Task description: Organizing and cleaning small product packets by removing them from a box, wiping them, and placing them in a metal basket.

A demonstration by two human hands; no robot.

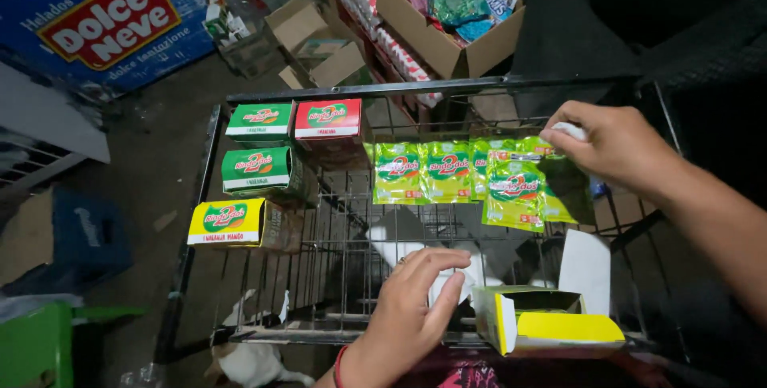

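Head view shows a wire rack (319, 276) across the middle of the frame. At its left sit four small boxes (257, 171), green, red and yellow. In the lower middle, the left hand (411, 308) lies flat with fingers together on some white paper (399, 250), not gripping it. Just right of that hand stands an open yellow box (551, 326). Above it a strip of green packets (463, 172) hangs along the rack. At the upper right, the right hand (611, 144) pinches the strip's right end, fingers closed on it. The hands are well apart.
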